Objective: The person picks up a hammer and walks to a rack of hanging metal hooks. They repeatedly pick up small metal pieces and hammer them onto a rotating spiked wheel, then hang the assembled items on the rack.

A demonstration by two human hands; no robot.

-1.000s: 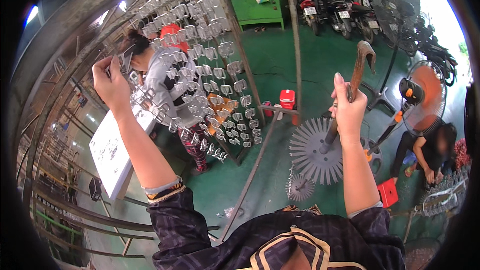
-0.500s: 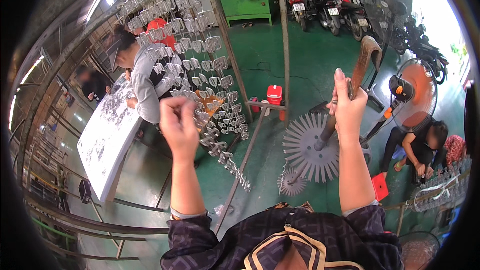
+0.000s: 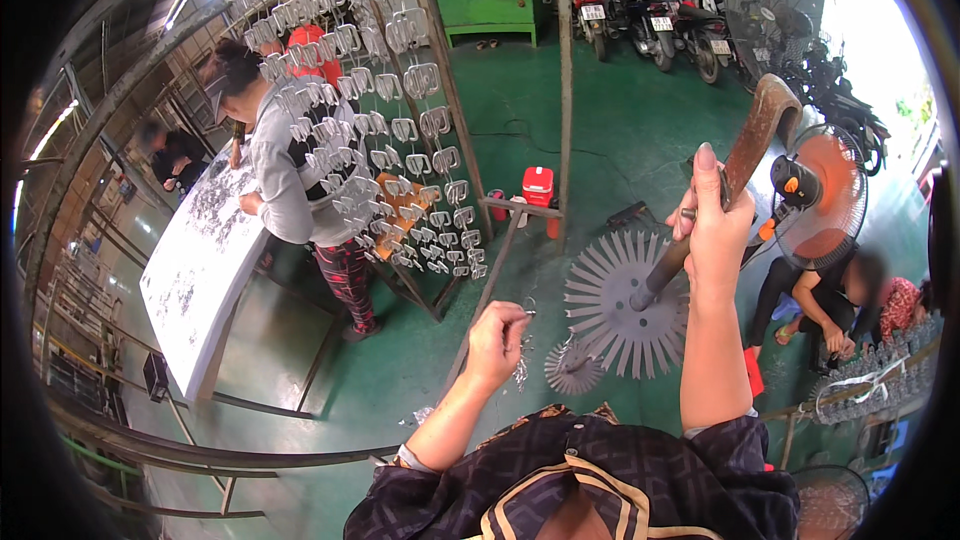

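Note:
My right hand (image 3: 718,235) is closed around a rusty flat bar (image 3: 762,130) with a bent hook at its top. A round rod (image 3: 660,273) runs down from there through a large grey disc (image 3: 625,290) with finger-like slots round its rim. Beneath it sits a smaller slotted disc (image 3: 574,366). My left hand (image 3: 496,348) is pinched, a small shiny metal piece (image 3: 530,308) showing at its fingertips; its exact kind is too small to tell. Bright little pieces (image 3: 522,365) dangle beside that hand, above the floor.
Many looped metal parts (image 3: 405,30) hang in strands on a frame at left. Beyond it a person in grey (image 3: 280,170) leans over a white table (image 3: 190,310). A fan (image 3: 825,195) and a crouching person (image 3: 830,310) are at right. Frame bars (image 3: 565,90) stand ahead.
My left hand has moved right and down, from beside the hanging parts to near the small disc. The slanted strand of parts no longer shows there. My right hand has shifted slightly right.

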